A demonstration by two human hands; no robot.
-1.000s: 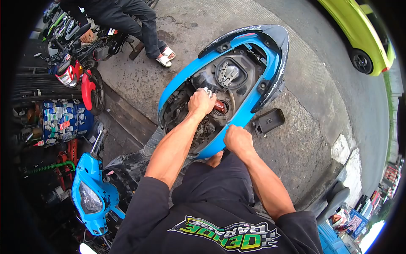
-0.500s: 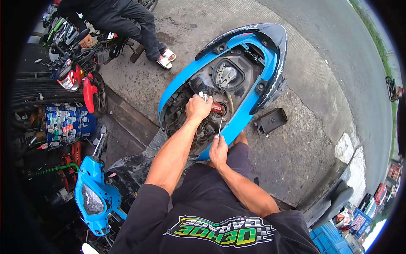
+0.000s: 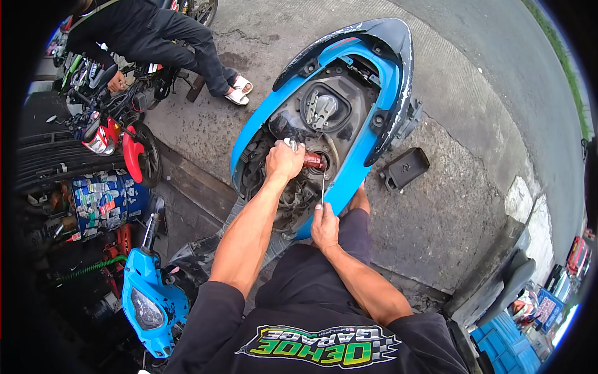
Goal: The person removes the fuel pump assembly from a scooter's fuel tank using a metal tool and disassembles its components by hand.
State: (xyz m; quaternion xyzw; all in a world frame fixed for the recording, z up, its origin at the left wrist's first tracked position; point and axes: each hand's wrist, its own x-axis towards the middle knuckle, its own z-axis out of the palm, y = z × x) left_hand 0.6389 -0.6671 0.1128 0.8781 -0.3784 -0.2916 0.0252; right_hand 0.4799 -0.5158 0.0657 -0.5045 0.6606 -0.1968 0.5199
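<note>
My left hand (image 3: 285,161) is closed over the engine bay of a blue scooter body. A silver metal piece (image 3: 291,144) sticks out above its fingers; the rest of it is hidden in the fist. Just right of the knuckles a reddish-brown cylinder (image 3: 313,161) lies at a round opening, and I cannot tell whether the hand grips it. My right hand (image 3: 325,225), at the near edge of the blue side panel (image 3: 349,192), pinches a thin metal rod (image 3: 323,187). The rod's far end reaches toward that opening. Beyond the hands is the round fuel cap area (image 3: 324,110).
A black plastic box (image 3: 406,168) lies on the concrete at right. A blue scooter front (image 3: 151,305) stands at lower left. A person in dark trousers (image 3: 193,50) is beside parked motorcycles at upper left. A sticker-covered blue drum (image 3: 107,202) stands at left.
The view has shifted slightly, so the scooter sits a little left and higher. Both hands keep their grip, and the right hand with the rod sits slightly farther back from the opening.
</note>
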